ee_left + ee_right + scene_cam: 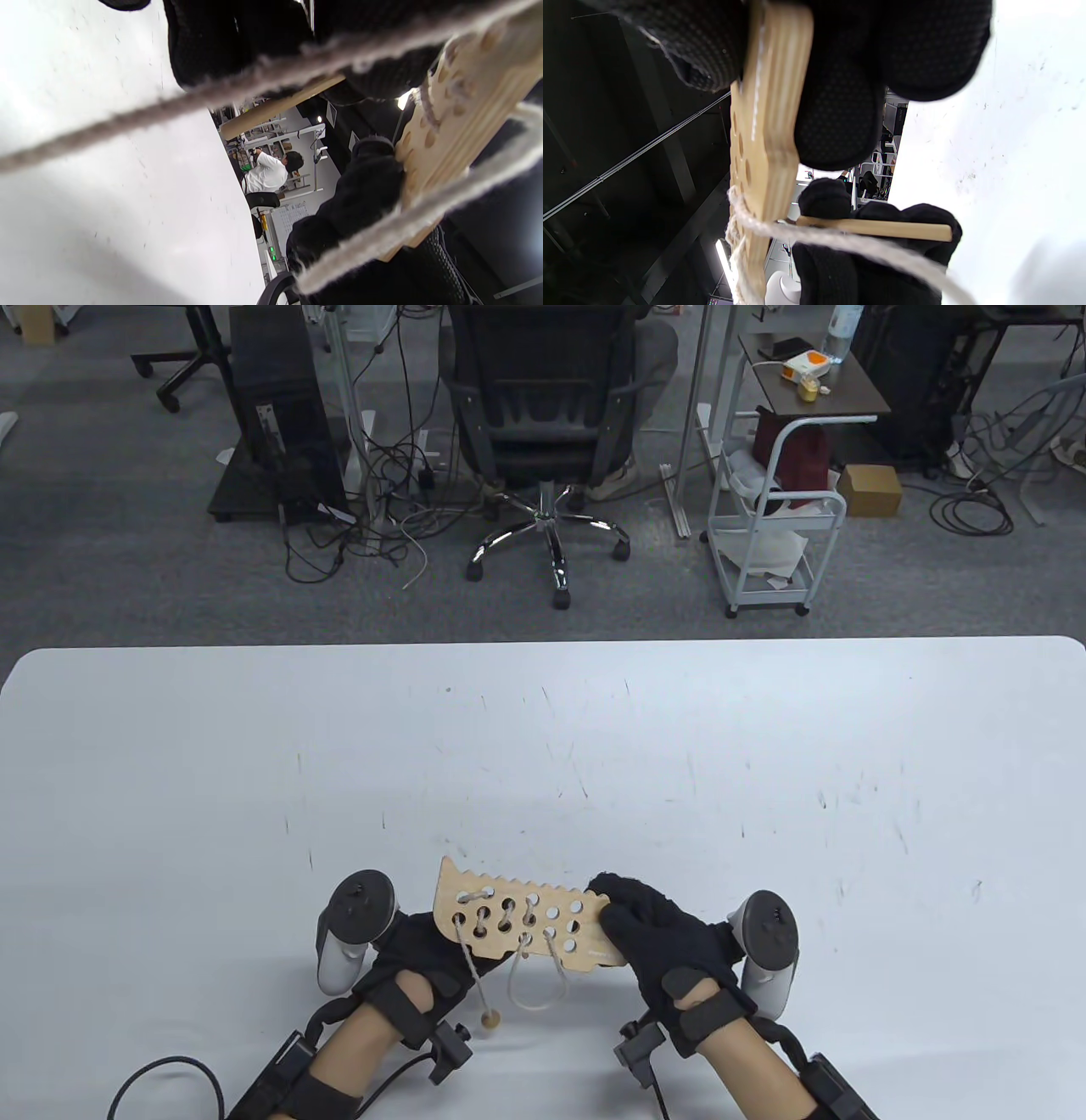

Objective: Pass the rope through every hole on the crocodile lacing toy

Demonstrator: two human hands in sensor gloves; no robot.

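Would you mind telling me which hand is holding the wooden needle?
The left hand: the right wrist view shows the wooden needle lying across its fingers, whereas the right hand only grips the crocodile board.

Table view bright, sharp; wrist views w/ close rope (169, 106) blurred.

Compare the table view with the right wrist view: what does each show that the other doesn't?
Only the table view shows the board's face: rope laced through the left-side holes, right-side holes empty, a bead hanging below, and both trackers. Only the right wrist view shows the wooden needle under the board, held by the left hand. Both show the right hand gripping one end of the crocodile board, lifted off the white table.
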